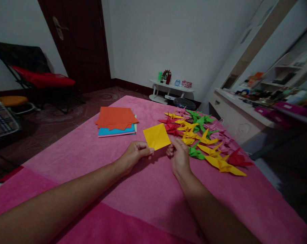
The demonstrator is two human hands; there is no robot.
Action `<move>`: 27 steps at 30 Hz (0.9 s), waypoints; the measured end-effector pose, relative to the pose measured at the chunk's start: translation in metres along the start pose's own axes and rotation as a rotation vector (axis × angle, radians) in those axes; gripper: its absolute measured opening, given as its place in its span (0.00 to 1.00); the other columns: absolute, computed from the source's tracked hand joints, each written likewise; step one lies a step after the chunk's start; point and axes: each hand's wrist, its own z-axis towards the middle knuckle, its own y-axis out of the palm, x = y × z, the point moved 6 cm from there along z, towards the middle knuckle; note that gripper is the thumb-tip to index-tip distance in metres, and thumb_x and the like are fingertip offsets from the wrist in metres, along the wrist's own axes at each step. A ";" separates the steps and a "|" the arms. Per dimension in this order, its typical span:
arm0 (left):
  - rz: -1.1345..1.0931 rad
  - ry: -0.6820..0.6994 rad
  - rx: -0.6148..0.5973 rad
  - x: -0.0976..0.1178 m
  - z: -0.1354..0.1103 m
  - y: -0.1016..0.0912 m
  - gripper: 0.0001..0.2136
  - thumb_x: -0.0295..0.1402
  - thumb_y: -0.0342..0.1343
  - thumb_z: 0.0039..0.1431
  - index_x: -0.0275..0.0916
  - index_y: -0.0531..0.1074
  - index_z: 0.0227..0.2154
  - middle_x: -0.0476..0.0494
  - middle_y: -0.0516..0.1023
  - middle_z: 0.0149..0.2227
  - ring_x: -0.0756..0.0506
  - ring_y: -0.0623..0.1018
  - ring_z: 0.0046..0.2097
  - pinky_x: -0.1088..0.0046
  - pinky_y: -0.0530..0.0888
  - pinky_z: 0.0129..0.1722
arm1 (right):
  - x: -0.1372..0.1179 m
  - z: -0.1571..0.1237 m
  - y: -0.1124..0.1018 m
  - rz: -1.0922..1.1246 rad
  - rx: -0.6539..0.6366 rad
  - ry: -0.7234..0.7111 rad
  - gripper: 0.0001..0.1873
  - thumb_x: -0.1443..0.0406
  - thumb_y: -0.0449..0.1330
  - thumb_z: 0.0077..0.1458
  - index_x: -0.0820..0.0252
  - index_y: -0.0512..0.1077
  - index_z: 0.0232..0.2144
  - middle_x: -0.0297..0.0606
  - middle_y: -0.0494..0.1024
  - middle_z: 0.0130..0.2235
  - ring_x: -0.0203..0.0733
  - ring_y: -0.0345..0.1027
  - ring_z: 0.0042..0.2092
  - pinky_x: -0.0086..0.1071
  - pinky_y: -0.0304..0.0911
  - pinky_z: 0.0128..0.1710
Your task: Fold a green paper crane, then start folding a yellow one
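The broad pink terry cloth (143,189) lies under the yellow paper square and covers the whole table, soft and napped; I judge that this yielding surface gives a poor base, so any crease pressed on it may come out rounded or off-line. The loose stack of flat orange paper sheets (116,118), with teal sheets beneath, sits left of and beyond the yellow square, well apart from it. The cluster of folded paper cranes (199,135) in yellow, green, red and pink, all sharp points and spread wings, spreads just right of the square; a careless right wrist could brush and flatten the nearest ones. The yellow paper square (156,136) itself is thin, matte and crisp-edged, seemingly raised a little off the cloth; an uneven pull would likely buckle it or leave a stray crease. The left hand (133,156) pinches its near left corner between thumb and fingers; the right hand (180,157) is closed in a like pinch on its right corner.
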 end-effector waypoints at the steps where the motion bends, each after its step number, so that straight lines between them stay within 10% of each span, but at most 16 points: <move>1: 0.005 -0.001 0.017 -0.001 0.000 -0.002 0.12 0.36 0.62 0.48 0.32 0.72 0.18 0.49 0.70 0.18 0.56 0.63 0.20 0.78 0.55 0.21 | -0.005 0.003 -0.007 0.054 0.057 -0.034 0.20 0.57 0.64 0.47 0.60 0.59 0.17 0.23 0.57 0.16 0.25 0.47 0.16 0.23 0.44 0.16; 4: 0.001 0.025 0.067 -0.001 0.001 -0.004 0.12 0.37 0.62 0.48 0.32 0.72 0.19 0.49 0.71 0.19 0.56 0.64 0.21 0.79 0.56 0.22 | -0.008 0.002 -0.012 0.069 0.092 -0.041 0.21 0.52 0.62 0.49 0.59 0.61 0.20 0.24 0.59 0.18 0.26 0.49 0.17 0.23 0.47 0.16; 8: 0.007 0.058 0.021 0.002 0.001 0.003 0.14 0.40 0.61 0.51 0.32 0.73 0.22 0.47 0.72 0.21 0.54 0.66 0.23 0.78 0.58 0.24 | 0.013 -0.019 0.021 -0.202 -0.234 0.074 0.17 0.52 0.61 0.52 0.59 0.67 0.27 0.27 0.66 0.19 0.29 0.55 0.18 0.24 0.49 0.17; 27: 0.027 0.075 0.146 0.005 0.003 -0.011 0.13 0.38 0.63 0.46 0.31 0.73 0.20 0.48 0.71 0.19 0.54 0.66 0.21 0.78 0.58 0.21 | 0.007 -0.034 0.040 -0.504 -0.396 -0.032 0.14 0.59 0.58 0.55 0.61 0.66 0.22 0.27 0.65 0.20 0.30 0.55 0.21 0.26 0.50 0.21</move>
